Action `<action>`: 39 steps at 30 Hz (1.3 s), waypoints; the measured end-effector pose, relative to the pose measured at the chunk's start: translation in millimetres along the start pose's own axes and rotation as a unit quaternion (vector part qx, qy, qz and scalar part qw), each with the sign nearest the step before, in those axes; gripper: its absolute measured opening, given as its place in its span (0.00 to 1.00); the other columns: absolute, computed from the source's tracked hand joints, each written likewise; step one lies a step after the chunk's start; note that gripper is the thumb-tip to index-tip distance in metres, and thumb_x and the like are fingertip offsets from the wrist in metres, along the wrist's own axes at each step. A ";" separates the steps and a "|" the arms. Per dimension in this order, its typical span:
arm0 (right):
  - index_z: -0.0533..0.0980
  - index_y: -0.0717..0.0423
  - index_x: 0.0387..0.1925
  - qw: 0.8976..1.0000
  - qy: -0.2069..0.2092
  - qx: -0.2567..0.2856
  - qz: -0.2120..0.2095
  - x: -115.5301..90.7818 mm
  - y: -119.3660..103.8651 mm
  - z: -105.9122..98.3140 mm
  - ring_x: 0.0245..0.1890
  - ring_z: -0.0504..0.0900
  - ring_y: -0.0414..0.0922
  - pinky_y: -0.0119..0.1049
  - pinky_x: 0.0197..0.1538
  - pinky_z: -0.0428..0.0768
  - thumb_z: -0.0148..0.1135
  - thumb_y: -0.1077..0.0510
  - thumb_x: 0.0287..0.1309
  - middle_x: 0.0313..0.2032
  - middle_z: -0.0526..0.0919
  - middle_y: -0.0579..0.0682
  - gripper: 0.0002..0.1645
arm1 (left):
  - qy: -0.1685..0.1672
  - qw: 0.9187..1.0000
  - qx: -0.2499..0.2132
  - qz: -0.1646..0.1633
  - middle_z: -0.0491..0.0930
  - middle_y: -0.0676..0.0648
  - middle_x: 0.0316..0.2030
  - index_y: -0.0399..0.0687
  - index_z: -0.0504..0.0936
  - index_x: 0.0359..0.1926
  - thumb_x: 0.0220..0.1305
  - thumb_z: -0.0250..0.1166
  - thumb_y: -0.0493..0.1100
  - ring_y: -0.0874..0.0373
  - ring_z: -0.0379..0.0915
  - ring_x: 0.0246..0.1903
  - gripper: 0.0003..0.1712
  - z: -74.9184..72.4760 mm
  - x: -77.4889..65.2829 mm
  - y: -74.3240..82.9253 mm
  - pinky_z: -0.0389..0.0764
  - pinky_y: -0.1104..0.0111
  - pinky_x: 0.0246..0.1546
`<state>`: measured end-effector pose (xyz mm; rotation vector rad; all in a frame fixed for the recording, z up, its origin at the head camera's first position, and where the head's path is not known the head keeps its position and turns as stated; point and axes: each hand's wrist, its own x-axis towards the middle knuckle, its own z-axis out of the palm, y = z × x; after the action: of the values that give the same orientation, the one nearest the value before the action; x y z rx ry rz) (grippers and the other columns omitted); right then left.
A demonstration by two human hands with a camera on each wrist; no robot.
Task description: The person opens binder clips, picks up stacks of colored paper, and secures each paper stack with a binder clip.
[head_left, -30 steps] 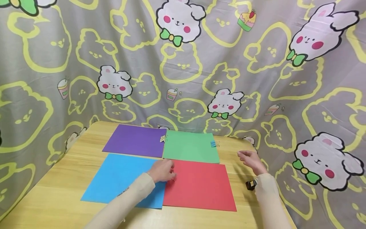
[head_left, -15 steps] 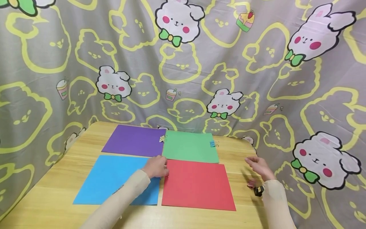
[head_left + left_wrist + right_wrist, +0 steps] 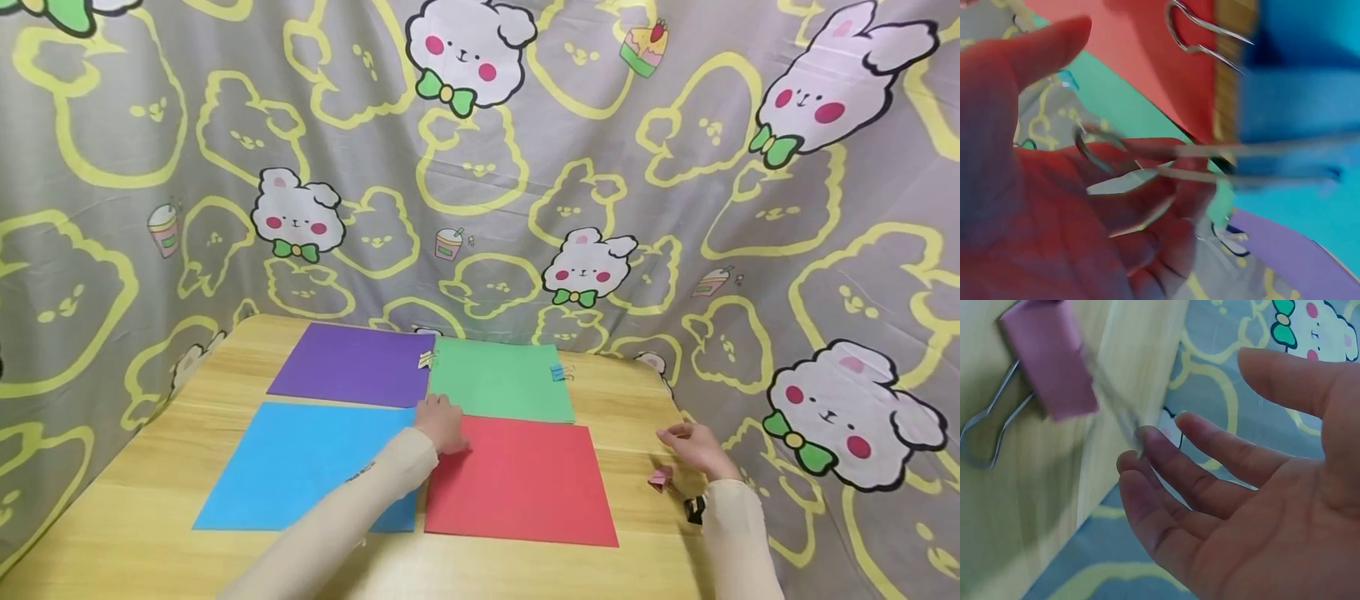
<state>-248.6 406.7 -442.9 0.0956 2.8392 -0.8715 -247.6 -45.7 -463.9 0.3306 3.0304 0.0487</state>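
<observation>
In the head view my left hand (image 3: 441,423) is over the seam between the blue sheet (image 3: 300,467) and the red sheet (image 3: 525,483). The left wrist view shows a blue binder clip (image 3: 1304,103) at the blue sheet's edge, its wire handles sticking out. One handle passes in front of my fingers; the thumb stands apart and does not pinch it. My right hand (image 3: 699,448) is at the table's right side, fingers loosely bent. Beside it lies a pink binder clip (image 3: 1054,359); in the right wrist view its blurred far handle reaches the fingertips, and contact is unclear.
Behind lie a purple sheet (image 3: 352,364) with a yellow binder clip (image 3: 427,360) on its right edge, and a green sheet (image 3: 498,379) with another blue clip (image 3: 558,372). A patterned curtain (image 3: 480,192) hangs around the wooden table (image 3: 135,492).
The blue sheet has slid left, opening a gap beside the red one. My left hand went left, then back right. My right hand has moved right and nearer; the pink clip has come into view.
</observation>
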 end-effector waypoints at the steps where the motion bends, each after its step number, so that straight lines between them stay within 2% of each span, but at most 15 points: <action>1: 0.70 0.81 0.60 1.000 -0.002 -0.007 0.000 -0.8 1.5 0.0 0.58 0.76 0.73 0.63 0.60 0.77 0.52 0.45 0.77 0.57 0.76 0.79 0.37 | -0.014 1.000 0.012 -0.007 0.79 0.40 0.54 0.47 0.87 0.52 0.61 0.69 0.70 0.43 0.73 0.58 0.35 0.5 0.0 3.9 0.77 0.50 0.62; 3: 0.72 0.80 0.57 1.000 -0.008 -0.027 -0.001 -2.9 4.9 0.3 0.54 0.79 0.70 0.61 0.57 0.79 0.54 0.45 0.76 0.55 0.77 0.78 0.36 | -0.034 0.999 0.034 -0.021 0.77 0.42 0.57 0.49 0.86 0.56 0.59 0.68 0.74 0.45 0.70 0.60 0.39 1.1 -1.7 11.3 0.74 0.52 0.64; 5: 0.73 0.81 0.54 0.999 -0.015 -0.043 -0.001 -5.0 8.8 1.1 0.48 0.81 0.65 0.56 0.51 0.82 0.56 0.45 0.74 0.50 0.80 0.76 0.36 | -0.044 0.997 0.061 -0.027 0.77 0.43 0.57 0.50 0.87 0.56 0.59 0.67 0.76 0.47 0.69 0.60 0.40 2.1 -3.0 18.3 0.74 0.54 0.64; 7: 0.76 0.80 0.49 0.999 -0.020 -0.045 0.010 -8.2 11.5 2.3 0.37 0.81 0.56 0.48 0.42 0.82 0.57 0.46 0.73 0.39 0.82 0.69 0.33 | -0.044 0.995 0.080 -0.028 0.76 0.44 0.56 0.51 0.88 0.54 0.58 0.66 0.77 0.48 0.69 0.59 0.40 2.9 -4.7 24.7 0.74 0.55 0.64; 10: 0.80 0.73 0.38 0.999 -0.030 -0.024 0.032 -12.3 14.9 4.8 0.22 0.71 0.42 0.36 0.27 0.73 0.59 0.48 0.72 0.20 0.75 0.51 0.27 | -0.037 0.995 0.096 -0.019 0.77 0.45 0.53 0.52 0.88 0.51 0.57 0.65 0.80 0.50 0.70 0.56 0.41 2.7 -6.7 31.8 0.76 0.57 0.62; 13: 0.82 0.63 0.29 0.997 -0.050 0.029 0.050 -14.9 16.4 7.6 0.15 0.60 0.36 0.30 0.22 0.63 0.60 0.49 0.72 0.13 0.65 0.41 0.22 | -0.027 0.996 0.082 -0.005 0.77 0.45 0.50 0.53 0.89 0.47 0.55 0.67 0.79 0.50 0.70 0.53 0.38 1.6 -7.9 34.0 0.77 0.57 0.59; 16: 0.78 0.56 0.22 0.994 -0.065 0.062 0.062 -15.6 17.8 10.0 0.14 0.60 0.35 0.28 0.20 0.61 0.62 0.50 0.70 0.12 0.65 0.40 0.21 | -0.017 0.999 0.042 0.014 0.77 0.45 0.45 0.52 0.88 0.39 0.53 0.72 0.75 0.50 0.71 0.49 0.33 2.6 -5.2 31.0 0.79 0.55 0.55; 20: 0.70 0.49 0.14 0.994 -0.066 0.047 0.075 -15.5 21.8 13.4 0.14 0.60 0.36 0.28 0.20 0.61 0.66 0.49 0.67 0.12 0.65 0.40 0.26 | -0.014 0.999 -0.003 0.036 0.77 0.46 0.42 0.53 0.84 0.32 0.49 0.79 0.69 0.49 0.71 0.45 0.27 7.4 3.9 23.4 0.79 0.53 0.54; 23: 0.70 0.48 0.13 0.995 -0.064 0.024 0.076 -15.8 24.4 16.4 0.14 0.62 0.36 0.29 0.21 0.63 0.67 0.47 0.66 0.12 0.67 0.41 0.28 | -0.023 0.999 -0.023 0.044 0.77 0.46 0.43 0.53 0.83 0.34 0.48 0.82 0.65 0.48 0.71 0.46 0.26 8.0 9.6 18.5 0.78 0.53 0.54; 28: 0.70 0.48 0.13 0.995 -0.062 0.015 0.077 -16.2 23.1 20.2 0.15 0.64 0.37 0.29 0.21 0.64 0.68 0.46 0.65 0.13 0.71 0.43 0.28 | -0.038 0.997 -0.046 0.046 0.78 0.44 0.46 0.48 0.85 0.43 0.46 0.84 0.61 0.46 0.71 0.48 0.30 -0.8 9.9 12.1 0.77 0.52 0.53; 32: 0.74 0.53 0.14 0.995 -0.062 0.021 0.073 -19.0 22.0 19.6 0.15 0.65 0.38 0.29 0.21 0.63 0.69 0.47 0.64 0.14 0.73 0.45 0.26 | -0.041 0.996 -0.058 0.052 0.78 0.45 0.48 0.46 0.84 0.49 0.45 0.85 0.58 0.46 0.71 0.49 0.34 -5.8 8.7 8.5 0.76 0.52 0.54; 35: 0.75 0.55 0.15 0.995 -0.062 0.026 0.070 -20.7 21.8 18.6 0.14 0.64 0.38 0.29 0.21 0.62 0.69 0.47 0.64 0.14 0.73 0.45 0.26 | -0.039 0.996 -0.061 0.061 0.79 0.46 0.47 0.46 0.84 0.50 0.44 0.86 0.58 0.47 0.71 0.49 0.36 -5.6 9.4 7.2 0.77 0.52 0.55; 39: 0.73 0.52 0.13 0.995 -0.058 0.026 0.071 -20.2 22.1 18.7 0.14 0.62 0.38 0.29 0.21 0.62 0.69 0.47 0.65 0.13 0.73 0.45 0.27 | -0.039 0.996 -0.049 0.066 0.79 0.46 0.48 0.47 0.83 0.52 0.42 0.86 0.61 0.47 0.72 0.50 0.40 1.2 15.4 4.9 0.77 0.52 0.55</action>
<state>-223.6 414.3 -466.6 0.2419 2.6659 -0.8890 -261.4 -37.5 -466.3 0.5123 2.9128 0.1880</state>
